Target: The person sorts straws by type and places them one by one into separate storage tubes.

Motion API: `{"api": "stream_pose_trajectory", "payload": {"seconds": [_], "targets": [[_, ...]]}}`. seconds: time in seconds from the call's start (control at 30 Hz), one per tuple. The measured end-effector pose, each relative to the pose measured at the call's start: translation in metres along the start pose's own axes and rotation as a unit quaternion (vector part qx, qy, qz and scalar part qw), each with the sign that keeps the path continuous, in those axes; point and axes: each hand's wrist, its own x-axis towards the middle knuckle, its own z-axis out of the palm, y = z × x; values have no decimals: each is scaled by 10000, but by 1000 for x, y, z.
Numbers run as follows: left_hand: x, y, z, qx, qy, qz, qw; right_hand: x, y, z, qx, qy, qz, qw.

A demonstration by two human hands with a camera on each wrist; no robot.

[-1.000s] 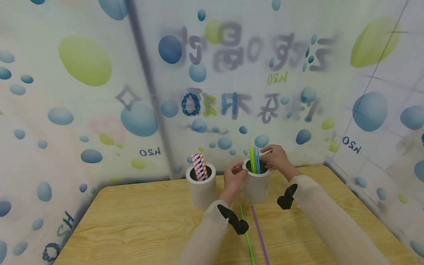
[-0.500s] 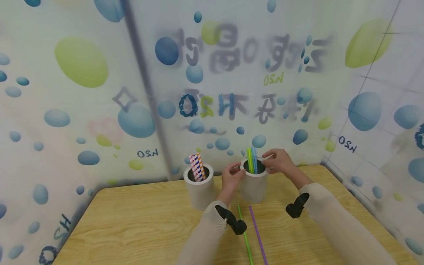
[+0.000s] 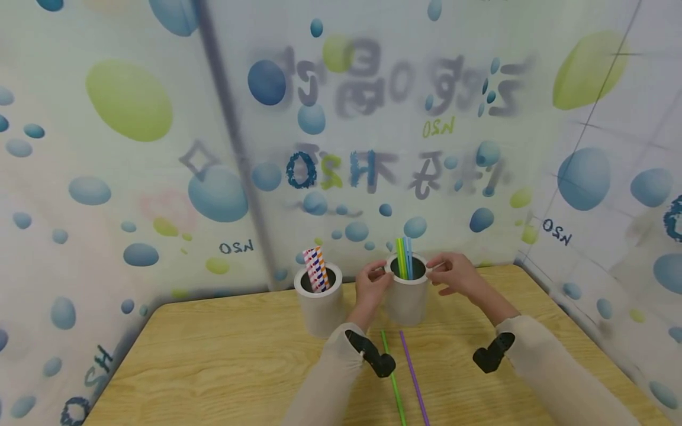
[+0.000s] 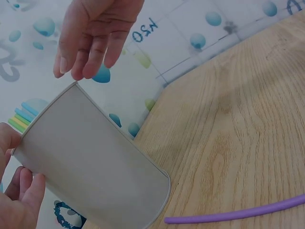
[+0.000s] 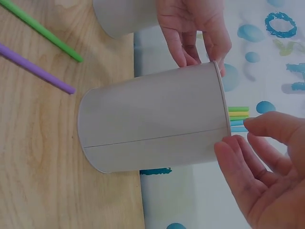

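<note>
A white cylindrical cup [image 3: 407, 305] stands upright with several green, yellow and blue straws [image 3: 405, 258] in it. My left hand [image 3: 371, 287] pinches its left rim, thumb at the edge and fingers against the outer wall in the left wrist view. At the opposite rim is my right hand [image 3: 455, 275], fingers loosely bent and fingertips right at the edge, with no straw between them. In the right wrist view its fingers [image 5: 228, 155] overlap the rim near the straw ends. Just left stands a second white cup [image 3: 321, 310] holding several patterned paper straws [image 3: 317, 269].
On the wooden table [image 3: 224, 355], a green straw [image 3: 395, 387] and a purple straw [image 3: 414, 378] lie in front of the cups. A printed backdrop [image 3: 160, 177] with blue and green spots rises behind the table and along its sides.
My right hand has moved from beside the straws at the cup's opening outward to its right rim, and lower. My left hand stays at the left rim. The view has shifted slightly.
</note>
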Motion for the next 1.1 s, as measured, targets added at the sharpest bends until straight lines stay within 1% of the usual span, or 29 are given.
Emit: {"api": "stream_pose_trajectory", "payload": {"seconds": [0.17, 0.27, 0.4, 0.7, 0.97, 1.1], "targets": [[-1, 1, -1, -85, 11, -4, 10000, -9, 8, 3, 128, -113, -61, 9998], [-1, 0, -1, -64, 24, 2, 10000, -13, 14, 6, 143, -162, -133, 9997], [0, 1, -1, -54, 13, -13, 10000, -17, 23, 11, 161, -208, -120, 9996], [1, 1, 0, -69, -28, -75, 9999, -24, 51, 36, 343, -511, 416, 9972], [0, 1, 0, -25, -39, -101, 9999, -32, 68, 61, 475, -645, 685, 9944], [-1, 2, 1, -38, -11, -100, 9999, -34, 74, 72, 557, -780, 690, 9930]]}}
